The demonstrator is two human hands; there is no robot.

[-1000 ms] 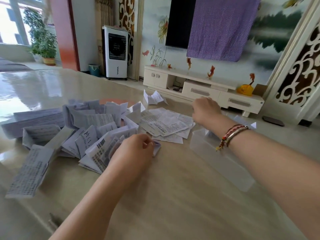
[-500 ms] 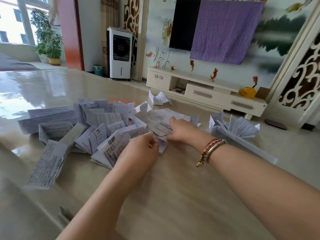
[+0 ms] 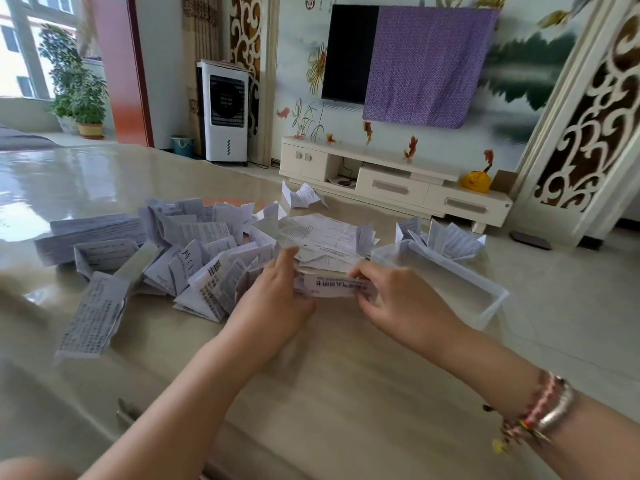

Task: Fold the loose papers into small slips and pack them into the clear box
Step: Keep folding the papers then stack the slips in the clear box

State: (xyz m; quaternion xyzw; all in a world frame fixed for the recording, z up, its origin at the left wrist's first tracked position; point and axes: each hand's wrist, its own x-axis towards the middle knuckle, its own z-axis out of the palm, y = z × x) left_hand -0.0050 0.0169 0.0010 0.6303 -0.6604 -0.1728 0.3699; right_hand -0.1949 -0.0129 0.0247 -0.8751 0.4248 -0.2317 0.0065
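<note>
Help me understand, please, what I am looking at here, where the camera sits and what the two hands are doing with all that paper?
There is no machine: a person works with bare hands, and the one picture comes from a wide-angle camera worn on the head, looking forward and down. On the glossy table lies a heap of loose papers, printed and partly folded. To the right stands the clear box, with folded slips standing in its far end; the near end looks bare. The left hand and the right hand, whose wrist wears bracelets, pinch one narrow printed slip between them by its two ends, seemingly mid-fold. Behind is a living room with a television half covered by a purple cloth.
</note>
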